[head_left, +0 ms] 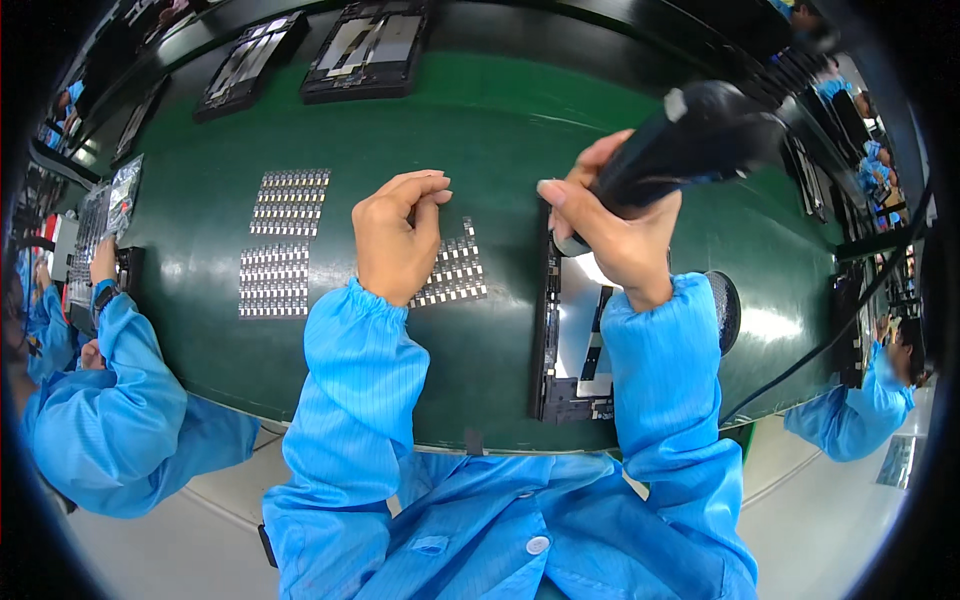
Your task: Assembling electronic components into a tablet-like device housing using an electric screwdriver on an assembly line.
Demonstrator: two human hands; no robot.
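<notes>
My right hand (628, 225) is wrapped round a thick black handheld tool (690, 140), whose rounded end points down at an opened electronic device (575, 345). That device has a black frame and a silver plate inside; my right hand and sleeve hide part of it. To the left, my left hand (398, 232) hovers with its fingers bent and thumb tip near the forefinger. Whether anything small is pinched there cannot be made out. Just beside and partly under this hand lies a partly used sheet of small black-and-white pieces (458, 270).
Two fuller sheets of such pieces (290, 202) lie further left on the green table (200, 330). More opened devices (365, 55) stand at the back. A round black mesh-like object (726, 310) sits by my right sleeve. A cable (830, 340) hangs at the right. Co-workers (110, 400) sit either side.
</notes>
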